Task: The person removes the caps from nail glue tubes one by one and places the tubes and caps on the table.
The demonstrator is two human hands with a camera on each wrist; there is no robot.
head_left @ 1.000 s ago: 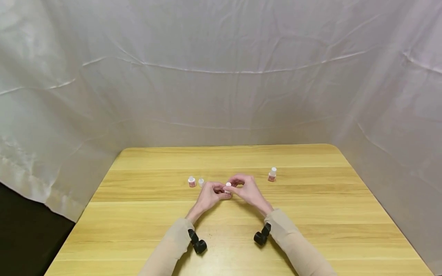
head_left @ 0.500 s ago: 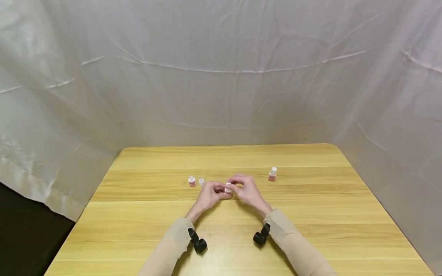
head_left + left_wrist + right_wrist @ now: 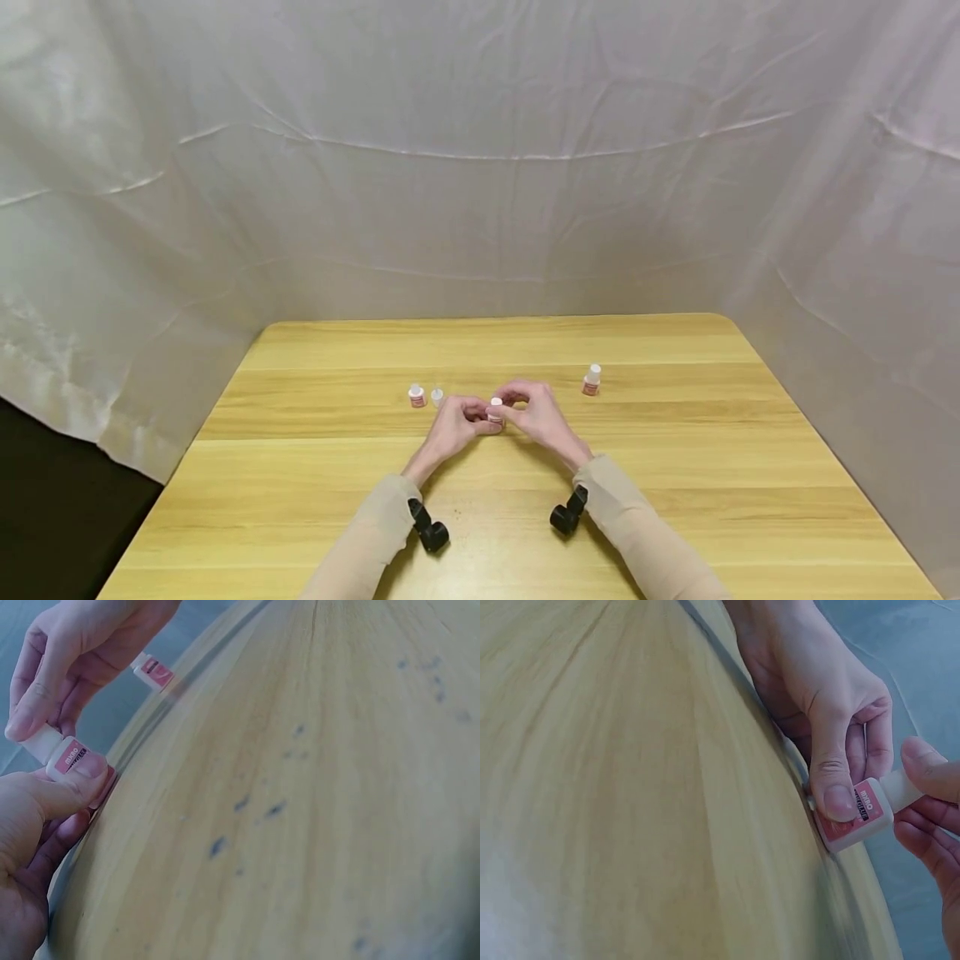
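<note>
Near the middle of the table, my left hand [image 3: 453,427] grips the body of a small white glue bottle [image 3: 857,817] with a pink label. The bottle stands upright at the tabletop, and my left thumb presses on its label. My right hand [image 3: 537,414] pinches the bottle's white cap [image 3: 43,744] between thumb and fingers. Whether the cap is loose cannot be seen. To the left stands a second glue bottle [image 3: 417,397] with a short white top. Beside it is a small white cap [image 3: 437,396] with a thin stem pointing up.
A third glue bottle [image 3: 592,381] with a tall white cap stands upright to the right of my hands. The wooden table [image 3: 480,350] is bordered by grey cloth [image 3: 495,208] at the back and sides. Dark specks mark the wood near my wrists.
Both hands stay in place around the glue bottle. My right fingers shift slightly on the cap, covering its top half a second ago and showing it again now. The other bottles are unmoved.
</note>
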